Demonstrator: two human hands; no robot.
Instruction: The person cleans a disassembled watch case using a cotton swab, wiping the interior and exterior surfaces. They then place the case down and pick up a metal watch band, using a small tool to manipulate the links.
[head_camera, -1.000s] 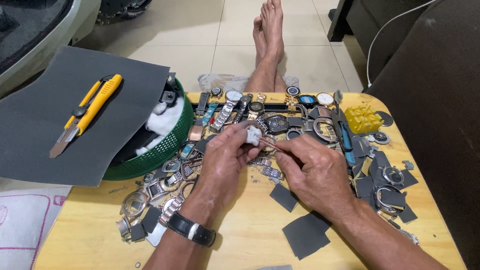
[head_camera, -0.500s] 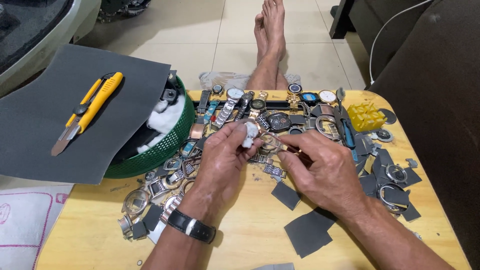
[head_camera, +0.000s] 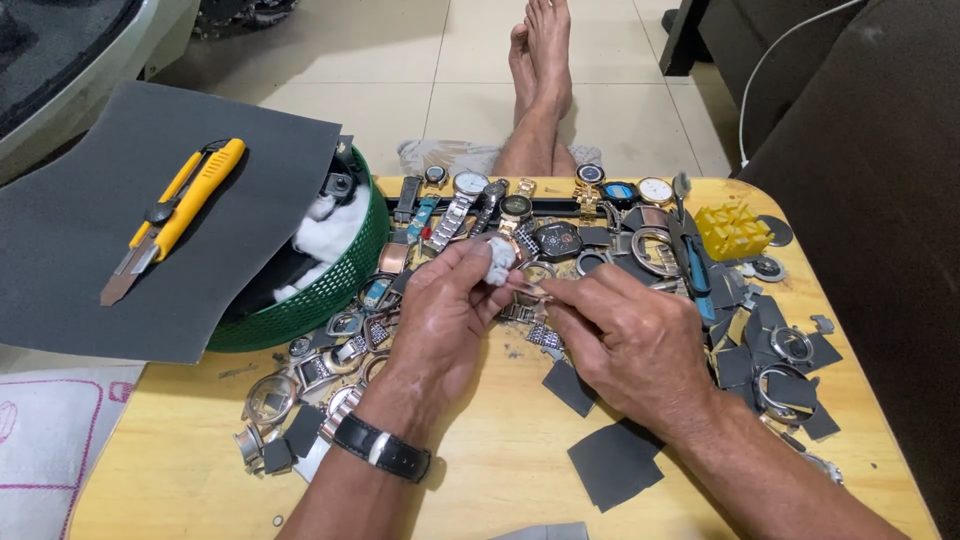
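Left hand (head_camera: 445, 310) pinched on a small pale watch case (head_camera: 499, 258) at counter (head_camera: 500, 450) centre. Right hand (head_camera: 625, 340), at three o'clock of it, closed on a thin tool touching the case. Yellow cutter (head_camera: 185, 205) lying well apart at nine o'clock.

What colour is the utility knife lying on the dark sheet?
Yellow with black trim, the utility knife shows clearly in the head view, on the grey sheet.

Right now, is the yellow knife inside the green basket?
No, the yellow knife lies on the dark grey sheet that covers part of the green basket.
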